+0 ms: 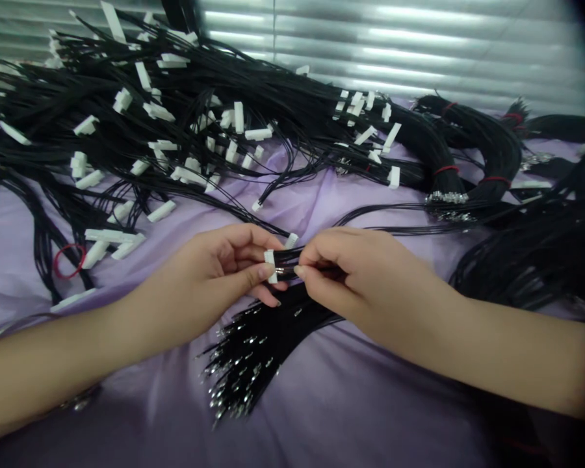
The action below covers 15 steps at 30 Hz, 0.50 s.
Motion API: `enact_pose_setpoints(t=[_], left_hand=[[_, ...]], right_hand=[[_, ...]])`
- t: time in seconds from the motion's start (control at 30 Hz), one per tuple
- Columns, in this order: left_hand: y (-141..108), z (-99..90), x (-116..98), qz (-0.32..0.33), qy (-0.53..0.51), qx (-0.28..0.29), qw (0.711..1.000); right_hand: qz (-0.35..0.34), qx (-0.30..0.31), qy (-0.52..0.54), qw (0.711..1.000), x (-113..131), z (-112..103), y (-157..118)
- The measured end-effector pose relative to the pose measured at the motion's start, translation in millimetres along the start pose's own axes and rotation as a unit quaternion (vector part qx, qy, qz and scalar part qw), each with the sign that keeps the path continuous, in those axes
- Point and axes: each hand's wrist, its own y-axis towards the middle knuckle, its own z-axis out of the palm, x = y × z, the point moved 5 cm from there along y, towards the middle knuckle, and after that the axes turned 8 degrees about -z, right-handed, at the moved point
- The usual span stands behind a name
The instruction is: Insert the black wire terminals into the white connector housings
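White connector housing point(270, 256) is pinched in the left hand point(219, 270), the right hand point(353, 263) gripping black wires point(289, 253); the metal terminal point(279, 270) is best aligned squarely, held close behind.

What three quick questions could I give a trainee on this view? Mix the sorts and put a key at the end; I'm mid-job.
1. Multiple choice: what does the left hand hold?
a) a red ring
b) a white connector
c) a screwdriver

2. True or false: below the hands, the metal tips of the loose wire bundle point toward the upper right of the picture.

3. Fill in: the right hand pinches thin wires coloured ____.

Key:
1. b, a white connector.
2. False; the metal tips of the loose wire bundle point toward the lower left.
3. Black.
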Motion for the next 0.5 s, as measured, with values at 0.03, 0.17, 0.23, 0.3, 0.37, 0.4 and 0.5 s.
enact_pose_setpoints(t=[0.03, 0.17, 0.23, 0.3, 0.37, 0.4, 0.5], left_hand=[[0.3, -0.2, -0.1, 0.001, -0.006, 0.005, 1.0], [1.2, -2.0, 0.9, -0.005, -0.014, 0.005, 1.0], [1.3, -2.4, 1.7, -0.007, -0.009, 0.002, 1.0], [0.8, -2.0, 2.2, -0.002, -0.001, 0.002, 1.0], [0.0, -1.6, 2.7, 0.002, 0.004, -0.001, 1.0], [-0.3, -1.3, 3.1, 0.002, 0.005, -0.002, 1.0], [-1.0, -0.6, 3.5, -0.003, 0.009, -0.007, 1.0]], right_hand=[[-0.002, 0.003, 0.002, 1.0, -0.4, 0.9, -0.1], [-0.013, 0.01, 0.001, 1.0, -0.2, 3.5, -1.4], [-0.008, 0.004, -0.002, 1.0, -0.5, 3.5, -1.7], [0.003, -0.004, -0.006, 1.0, -1.5, 2.9, -1.0], [0.01, -0.012, -0.009, 1.0, -2.4, 2.4, 0.2], [0.011, -0.013, -0.009, 1.0, -2.5, 2.3, 0.8], [0.007, -0.018, -0.009, 1.0, -2.1, 1.8, 1.6]])
